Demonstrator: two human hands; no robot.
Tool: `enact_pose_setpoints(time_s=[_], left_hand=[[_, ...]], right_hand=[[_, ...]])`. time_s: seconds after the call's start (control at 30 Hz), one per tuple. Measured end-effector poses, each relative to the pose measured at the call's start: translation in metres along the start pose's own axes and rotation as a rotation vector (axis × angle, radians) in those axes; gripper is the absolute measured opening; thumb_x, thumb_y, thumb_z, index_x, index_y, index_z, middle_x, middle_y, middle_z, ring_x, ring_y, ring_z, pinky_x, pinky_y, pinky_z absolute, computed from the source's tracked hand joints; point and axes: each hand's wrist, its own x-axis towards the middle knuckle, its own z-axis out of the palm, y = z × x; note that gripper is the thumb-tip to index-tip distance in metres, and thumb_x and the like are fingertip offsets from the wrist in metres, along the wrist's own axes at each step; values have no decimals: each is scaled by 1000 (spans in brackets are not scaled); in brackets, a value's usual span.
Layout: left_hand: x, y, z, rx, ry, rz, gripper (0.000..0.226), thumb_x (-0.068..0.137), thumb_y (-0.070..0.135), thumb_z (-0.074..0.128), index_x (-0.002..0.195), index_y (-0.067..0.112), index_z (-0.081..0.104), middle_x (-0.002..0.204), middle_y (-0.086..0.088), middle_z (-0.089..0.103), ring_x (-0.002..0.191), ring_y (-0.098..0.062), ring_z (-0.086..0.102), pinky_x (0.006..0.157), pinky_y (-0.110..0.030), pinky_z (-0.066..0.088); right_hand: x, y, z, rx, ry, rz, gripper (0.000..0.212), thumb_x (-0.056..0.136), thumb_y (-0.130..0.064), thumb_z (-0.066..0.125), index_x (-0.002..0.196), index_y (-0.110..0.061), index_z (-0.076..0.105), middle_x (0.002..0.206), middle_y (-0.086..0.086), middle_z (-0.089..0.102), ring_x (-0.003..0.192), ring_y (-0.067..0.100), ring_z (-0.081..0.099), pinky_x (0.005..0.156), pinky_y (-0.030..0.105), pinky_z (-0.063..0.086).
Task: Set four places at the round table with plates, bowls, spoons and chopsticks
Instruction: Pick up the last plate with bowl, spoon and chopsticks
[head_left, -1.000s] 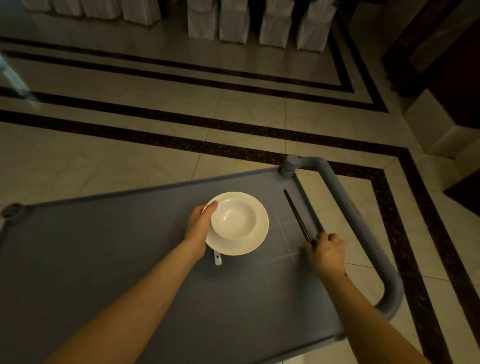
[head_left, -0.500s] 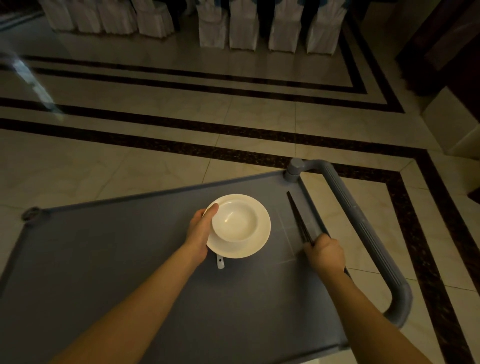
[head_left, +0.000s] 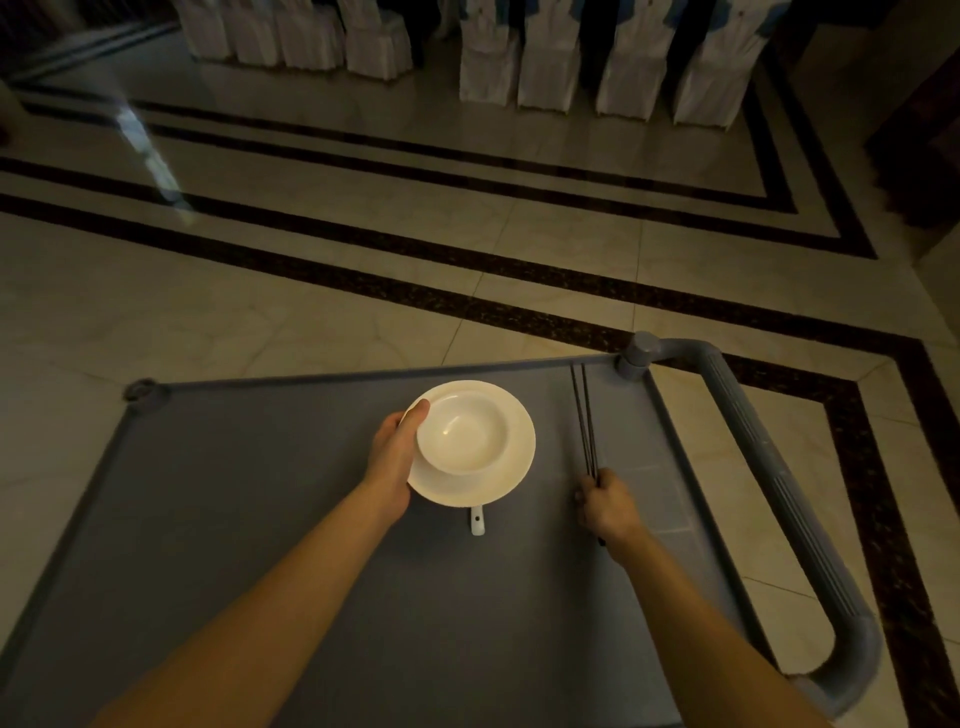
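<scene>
Left fingers: thumb (head_left: 418, 413) lies over the bowl (head_left: 462, 431) rim at the bowl's 10 o'clock. The rest are curled under the plate (head_left: 517, 467) edge, out of sight. So the left hand (head_left: 395, 462) grips plate and bowl together from 9 o'clock. The white bowl sits upright in the white plate, pushed toward the plate's 10 o'clock side. I cannot tell whether the plate is lifted or resting on the cart (head_left: 260, 493).

A white spoon (head_left: 477, 519) handle pokes out from under the plate at 6 o'clock, and its bowl end is hidden.

Right fingers (head_left: 589, 486) are curled tight round a dark pair of chopsticks (head_left: 584, 421) — the right hand (head_left: 608, 501) grips them near the back end. A short stub shows past the wrist at 6 o'clock. The tips point to 12 o'clock and are close together, near the cart's far rim. The chopsticks are at 3 o'clock from the plate, apart from it.

The grey cart top carries everything. Its ribbed push handle (head_left: 769, 467) runs down the 3 o'clock side — the corner post is just beside the chopstick tips.

Beyond is a pale tiled floor (head_left: 311, 312) with dark border bands. A row of white-covered chairs (head_left: 550, 67) stands at 12 o'clock, well apart.
</scene>
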Motion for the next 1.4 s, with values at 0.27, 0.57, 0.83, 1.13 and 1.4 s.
enact_pose_setpoints(time_s=[0.27,0.57,0.83,1.13,1.4], left_hand=[[-1,-4,-53,-90,98,-3,33,87,50,66,112,29,63,114,-1,69,102,-26,67,84,-45,56],[2,-10,-95,-88,195,-42,22,86,52,66,98,35,61,110,1,68,97,-23,66,71,-37,53],[8,-17,-104,-90,200,-75,20,86,51,67,98,36,60,110,2,66,98,-23,64,73,-38,53],[16,-17,-101,-76,192,-82,27,85,52,67,106,37,59,112,3,65,99,-22,63,70,-37,52],[17,-18,-98,-110,181,-70,26,83,53,68,102,36,62,112,1,67,101,-24,64,81,-43,54]], right_hand=[[-17,-34,71,-200,1,-147,55,85,-61,66,107,-11,57,96,6,62,84,23,57,73,34,48],[-4,-45,95,-408,-13,-134,46,87,-48,71,103,-6,61,100,14,68,91,31,66,85,47,57],[-14,-50,110,-433,-45,-176,44,81,-57,73,88,-16,59,83,4,64,74,22,61,63,32,48],[-4,-49,110,-357,-90,-158,34,83,-41,78,87,-9,64,87,8,65,88,31,68,72,34,53],[-11,-52,100,-26,-154,-113,26,89,-35,71,83,-10,66,79,7,68,76,24,67,68,35,55]])
